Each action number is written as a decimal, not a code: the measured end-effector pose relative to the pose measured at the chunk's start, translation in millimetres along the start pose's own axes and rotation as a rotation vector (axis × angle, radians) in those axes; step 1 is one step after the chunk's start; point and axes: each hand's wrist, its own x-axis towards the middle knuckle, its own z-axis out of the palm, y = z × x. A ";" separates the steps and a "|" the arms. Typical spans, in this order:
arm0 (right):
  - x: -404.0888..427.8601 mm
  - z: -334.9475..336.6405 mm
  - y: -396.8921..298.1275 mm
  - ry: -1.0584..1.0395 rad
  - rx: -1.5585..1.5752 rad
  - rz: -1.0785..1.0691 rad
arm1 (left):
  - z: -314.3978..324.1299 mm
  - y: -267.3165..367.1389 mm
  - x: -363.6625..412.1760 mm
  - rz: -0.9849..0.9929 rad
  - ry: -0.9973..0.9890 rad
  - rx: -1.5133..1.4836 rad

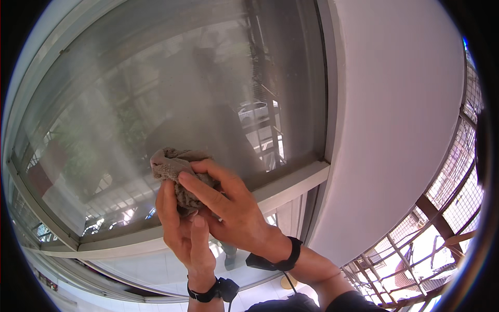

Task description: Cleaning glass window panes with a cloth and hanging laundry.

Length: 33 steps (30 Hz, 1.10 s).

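Observation:
A bunched brown-grey terry cloth (pixel 171 165) is held between both hands, in front of the lower part of a glass pane (pixel 187 97). My left hand (pixel 187 238) cups it from below and from the left. Above and to the right, the fingers of my right hand (pixel 237 210) press into its folds. Part of the cloth is hidden behind the fingers. Whether the cloth touches the glass I cannot tell. Streaky haze and reflections cover the pane.
A light metal window frame (pixel 296 181) borders the glass, its lower rail just beyond my hands. To the right stands a smooth white wall (pixel 397 93). Past it is a metal grille (pixel 409 253) with wire mesh. Black wrist straps with cables (pixel 290 282) hang at my forearms.

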 end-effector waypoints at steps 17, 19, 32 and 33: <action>-13.8 -173.1 41.1 0.160 -0.440 0.094 | 183.2 -1.9 21.9 0.236 -0.388 0.106; -17.5 -160.2 40.7 0.214 -0.443 0.169 | 175.1 -3.8 26.2 0.224 -0.435 0.081; -6.0 -89.0 12.0 0.255 -0.311 0.243 | 92.2 16.9 33.8 0.166 -0.477 0.051; -4.0 -78.0 8.1 0.253 -0.311 0.236 | 79.3 17.5 35.5 0.172 -0.476 0.048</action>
